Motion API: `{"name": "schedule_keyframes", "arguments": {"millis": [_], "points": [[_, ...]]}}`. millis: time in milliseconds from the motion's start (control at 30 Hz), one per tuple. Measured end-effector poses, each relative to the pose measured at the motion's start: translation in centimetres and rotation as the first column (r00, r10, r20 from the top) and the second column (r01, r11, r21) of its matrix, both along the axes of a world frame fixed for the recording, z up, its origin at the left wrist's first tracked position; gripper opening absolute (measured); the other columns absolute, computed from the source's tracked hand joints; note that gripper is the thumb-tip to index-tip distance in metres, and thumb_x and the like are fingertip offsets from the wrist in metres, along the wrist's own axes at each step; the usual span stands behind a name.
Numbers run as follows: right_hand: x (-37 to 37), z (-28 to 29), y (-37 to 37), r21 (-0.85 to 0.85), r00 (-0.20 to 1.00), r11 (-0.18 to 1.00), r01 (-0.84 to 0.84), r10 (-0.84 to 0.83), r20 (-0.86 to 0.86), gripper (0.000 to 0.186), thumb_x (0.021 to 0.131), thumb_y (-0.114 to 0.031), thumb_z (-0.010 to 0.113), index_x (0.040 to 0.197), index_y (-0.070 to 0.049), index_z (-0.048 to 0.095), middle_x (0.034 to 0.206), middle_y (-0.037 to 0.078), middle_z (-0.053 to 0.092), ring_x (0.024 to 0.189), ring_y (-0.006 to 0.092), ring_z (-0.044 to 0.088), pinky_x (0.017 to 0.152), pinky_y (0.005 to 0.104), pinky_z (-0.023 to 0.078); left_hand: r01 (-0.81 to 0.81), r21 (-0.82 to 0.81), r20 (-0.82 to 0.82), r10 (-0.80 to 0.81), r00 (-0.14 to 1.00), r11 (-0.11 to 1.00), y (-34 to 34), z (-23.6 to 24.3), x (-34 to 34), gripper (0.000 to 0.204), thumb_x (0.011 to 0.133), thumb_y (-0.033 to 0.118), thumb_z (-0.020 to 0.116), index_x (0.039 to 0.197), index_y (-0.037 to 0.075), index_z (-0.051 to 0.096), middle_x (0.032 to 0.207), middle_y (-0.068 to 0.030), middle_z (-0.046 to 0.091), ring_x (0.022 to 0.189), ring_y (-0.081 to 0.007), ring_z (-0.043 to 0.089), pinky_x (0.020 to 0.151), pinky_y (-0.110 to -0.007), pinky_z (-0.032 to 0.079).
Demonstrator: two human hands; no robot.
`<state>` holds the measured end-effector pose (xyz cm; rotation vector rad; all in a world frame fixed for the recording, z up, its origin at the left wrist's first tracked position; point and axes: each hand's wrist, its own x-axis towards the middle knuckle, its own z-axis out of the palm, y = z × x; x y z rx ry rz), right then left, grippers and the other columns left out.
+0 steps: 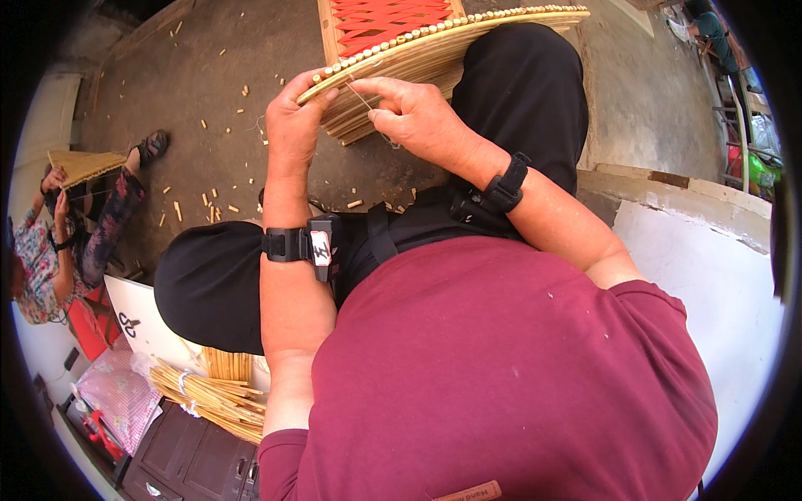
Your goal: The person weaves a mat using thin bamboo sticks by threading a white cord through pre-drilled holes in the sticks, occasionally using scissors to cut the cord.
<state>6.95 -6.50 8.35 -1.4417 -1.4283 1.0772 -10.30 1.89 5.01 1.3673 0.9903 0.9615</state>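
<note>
Straw-yellow stalk mat (pixel 401 71), top ctr.: held up beyond the lap, its R part passing behind the R knee (pixel 526 79); round stalk ends line its upper edge. L hand (pixel 292 121): closed on the mat's near-L corner, thumb at the edge. R hand (pixel 418 117): index finger out toward that edge, near the L thumb, other fingers curled; pale thread (pixel 360 97) runs fr. the mat edge into its grip. Black straps w/ devices on both forearms (L strap (pixel 286 245), R strap (pixel 506 184)). Behind mat: red woven strips (pixel 388 18) in a wooden frame. Floor (pixel 209 79): short stalk pieces, scattered. Far L: seated co-worker (pixel 38 288) w/ a 2nd mat (pixel 86 167). Lower L: tied stalk bundle (pixel 219 401); black scissors (pixel 128 324) on white board (pixel 154 321).
</note>
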Motion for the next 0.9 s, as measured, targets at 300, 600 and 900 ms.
{"name": "schedule_keyframes", "arguments": {"millis": [300,600,900], "points": [[-0.35,0.20,-0.09,-0.002,1.000,1.000,-0.001,0.001,-0.011,0.041,0.083,-0.006,0.056,0.125,-0.007,0.059,0.058,-0.004,0.047,0.054,0.0048,0.043,0.051,0.0242,0.040,0.010,-0.008,-0.013,-0.010,1.000,1.000,-0.10,0.09,-0.12,0.025,0.083,0.004,0.068,0.108,0.004,0.068,0.096,0.0007,0.067,0.087,-0.0065,0.058,0.078,-0.022,0.048],[-0.32,0.26,-0.24,-0.004,1.000,1.000,-0.005,0.005,-0.021,0.042,0.084,-0.005,0.055,0.125,-0.005,0.058,0.058,-0.003,0.049,0.054,0.0043,0.045,0.051,0.0234,0.041,-0.009,-0.021,0.051,0.011,0.999,1.000,-0.51,0.40,0.29,0.024,0.082,0.002,0.068,0.106,0.004,0.068,0.097,0.0004,0.067,0.086,-0.0067,0.059,0.076,-0.023,0.048],[-0.23,0.03,-0.22,-0.004,0.999,1.000,-0.009,0.009,-0.034,0.042,0.084,-0.005,0.054,0.126,-0.005,0.057,0.057,-0.003,0.049,0.054,0.0045,0.046,0.052,0.0234,0.042,-0.035,-0.053,0.070,0.039,0.997,0.998,-0.48,-0.22,0.14,0.022,0.081,0.002,0.070,0.103,0.004,0.069,0.094,0.0011,0.067,0.083,-0.0064,0.059,0.075,-0.022,0.049]]}}
